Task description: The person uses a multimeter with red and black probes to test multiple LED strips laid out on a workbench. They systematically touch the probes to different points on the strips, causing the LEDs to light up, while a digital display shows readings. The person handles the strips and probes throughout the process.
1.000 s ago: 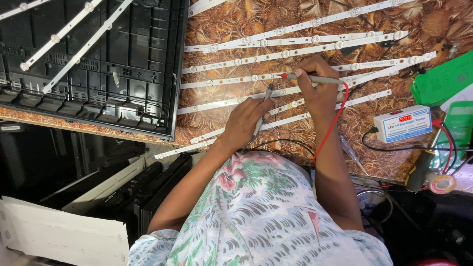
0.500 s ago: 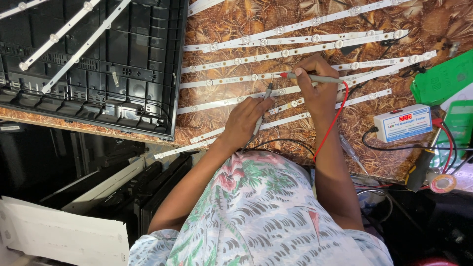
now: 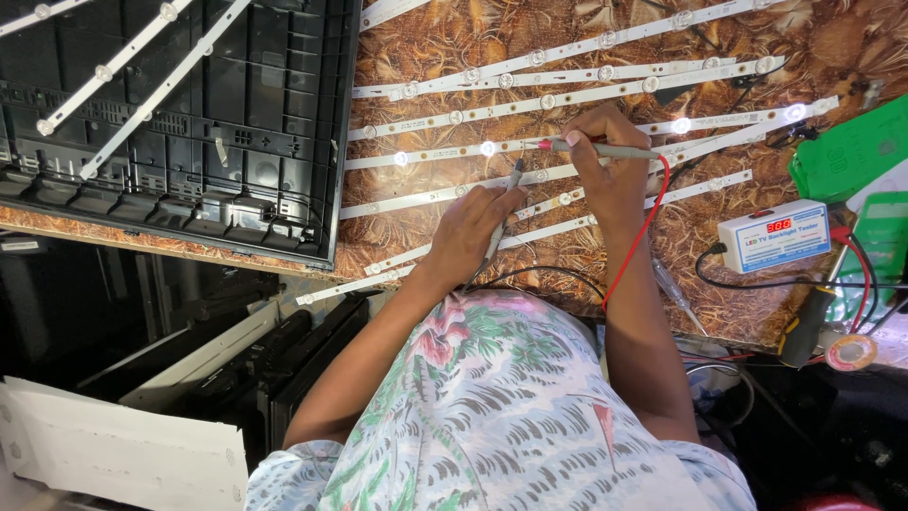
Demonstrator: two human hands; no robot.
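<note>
White LED backlight strips (image 3: 567, 99) lie in rows across mid brown patterned table (image 3: 454, 38) (some diodes lit). Right hand (image 3: 605, 166) pinches red-tipped grey probe (image 3: 596, 149) on a strip; left hand (image 3: 468, 227) grips black-wired probe (image 3: 503, 213) nr front edge.

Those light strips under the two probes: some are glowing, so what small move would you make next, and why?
Probably lift both probes and shift to the next unlit strip. The left hand and right hand hold probes on a strip whose lights already glow.

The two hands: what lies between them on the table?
In the head view, between the left hand and right hand lie white LED strips on the patterned table.
</note>
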